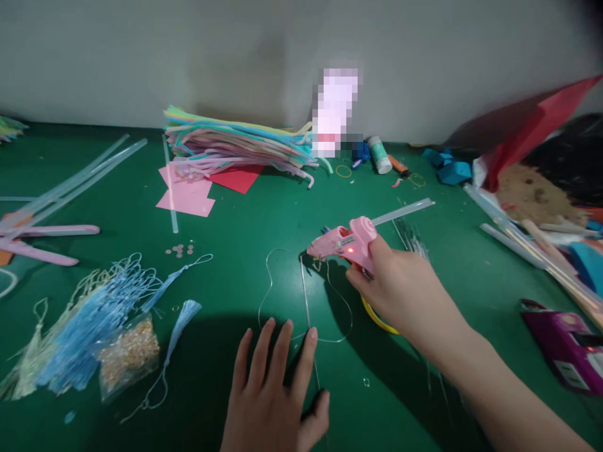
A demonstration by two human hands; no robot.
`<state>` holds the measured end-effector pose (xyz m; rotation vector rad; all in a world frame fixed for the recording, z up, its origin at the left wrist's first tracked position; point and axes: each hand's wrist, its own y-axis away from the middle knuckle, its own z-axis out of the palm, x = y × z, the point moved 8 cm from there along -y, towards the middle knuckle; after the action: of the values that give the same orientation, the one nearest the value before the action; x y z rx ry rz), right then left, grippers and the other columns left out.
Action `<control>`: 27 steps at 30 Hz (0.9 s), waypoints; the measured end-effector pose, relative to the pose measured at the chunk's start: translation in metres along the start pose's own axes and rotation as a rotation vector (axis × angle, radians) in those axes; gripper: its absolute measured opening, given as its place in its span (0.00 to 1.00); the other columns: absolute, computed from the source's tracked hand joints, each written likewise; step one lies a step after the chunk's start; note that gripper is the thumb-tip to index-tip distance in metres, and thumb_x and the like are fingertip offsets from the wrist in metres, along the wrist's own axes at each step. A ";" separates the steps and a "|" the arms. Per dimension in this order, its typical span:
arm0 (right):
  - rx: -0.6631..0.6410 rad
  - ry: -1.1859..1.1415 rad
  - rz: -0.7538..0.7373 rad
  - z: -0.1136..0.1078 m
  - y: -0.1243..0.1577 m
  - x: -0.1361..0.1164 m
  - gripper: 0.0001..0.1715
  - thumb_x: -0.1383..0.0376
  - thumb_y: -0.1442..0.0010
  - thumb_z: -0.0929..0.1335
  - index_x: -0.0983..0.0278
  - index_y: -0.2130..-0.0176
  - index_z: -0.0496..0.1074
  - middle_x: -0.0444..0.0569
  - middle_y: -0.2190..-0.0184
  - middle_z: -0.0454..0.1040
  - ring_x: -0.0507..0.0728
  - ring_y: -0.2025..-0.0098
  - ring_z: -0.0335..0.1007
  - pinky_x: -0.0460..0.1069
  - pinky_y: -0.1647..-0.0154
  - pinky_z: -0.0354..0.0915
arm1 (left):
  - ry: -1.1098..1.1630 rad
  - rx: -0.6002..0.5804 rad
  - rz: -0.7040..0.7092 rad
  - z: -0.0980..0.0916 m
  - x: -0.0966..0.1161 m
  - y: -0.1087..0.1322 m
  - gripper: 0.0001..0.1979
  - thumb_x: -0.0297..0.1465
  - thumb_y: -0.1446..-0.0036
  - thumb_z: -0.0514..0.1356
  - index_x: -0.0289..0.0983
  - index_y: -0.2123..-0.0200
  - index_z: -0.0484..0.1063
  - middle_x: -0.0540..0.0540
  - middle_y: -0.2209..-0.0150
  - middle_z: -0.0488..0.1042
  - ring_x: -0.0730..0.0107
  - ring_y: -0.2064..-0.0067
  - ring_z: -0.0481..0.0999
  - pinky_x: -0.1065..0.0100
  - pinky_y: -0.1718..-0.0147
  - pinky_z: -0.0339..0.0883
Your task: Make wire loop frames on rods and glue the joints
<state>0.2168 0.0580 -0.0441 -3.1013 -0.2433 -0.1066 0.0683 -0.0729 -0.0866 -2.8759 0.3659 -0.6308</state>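
My right hand (400, 289) grips a pink hot glue gun (346, 243) with a clear glue stick (400, 211) sticking out of its back. The nozzle points left and down at the top of a thin wire frame (301, 295) lying on the green table (245, 213). My left hand (271, 389) lies flat on the table, fingers spread, with its fingertips pressing on the lower part of the wire frame and its straight middle wire. A yellow loop (377, 319) shows under my right hand.
Blue and cream tassels (89, 320) and a bag of gold beads (127, 355) lie at the left. A stack of pastel strips (235, 144), pink and red paper (188, 191) sit at the back. Glue sticks (75, 182) lie far left, a purple device (565, 342) and red paper (532, 125) at right.
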 end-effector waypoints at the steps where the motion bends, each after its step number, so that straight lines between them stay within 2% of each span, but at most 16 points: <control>1: 0.002 0.000 0.001 0.000 0.000 0.000 0.06 0.66 0.46 0.63 0.66 0.66 0.66 0.50 0.82 0.71 0.55 0.84 0.62 0.48 0.81 0.45 | -0.002 0.001 0.000 0.000 0.000 0.000 0.27 0.45 0.48 0.63 0.48 0.44 0.71 0.42 0.47 0.73 0.48 0.42 0.66 0.48 0.40 0.47; 24: -0.004 -0.025 0.016 0.004 0.002 0.003 0.09 0.65 0.46 0.63 0.67 0.64 0.67 0.50 0.82 0.69 0.57 0.83 0.61 0.49 0.81 0.44 | -0.006 -0.009 -0.005 0.000 0.000 0.000 0.27 0.46 0.48 0.62 0.49 0.44 0.71 0.43 0.46 0.73 0.48 0.41 0.65 0.48 0.40 0.46; 27: -0.010 -0.074 0.041 0.002 0.001 0.007 0.07 0.62 0.46 0.64 0.65 0.67 0.65 0.48 0.83 0.67 0.56 0.84 0.59 0.49 0.80 0.46 | -0.004 -0.009 -0.009 0.001 -0.001 0.000 0.27 0.46 0.48 0.63 0.49 0.44 0.71 0.43 0.46 0.73 0.48 0.41 0.65 0.48 0.40 0.47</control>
<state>0.2244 0.0580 -0.0452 -3.1222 -0.1810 0.0075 0.0681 -0.0725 -0.0873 -2.8880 0.3564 -0.6267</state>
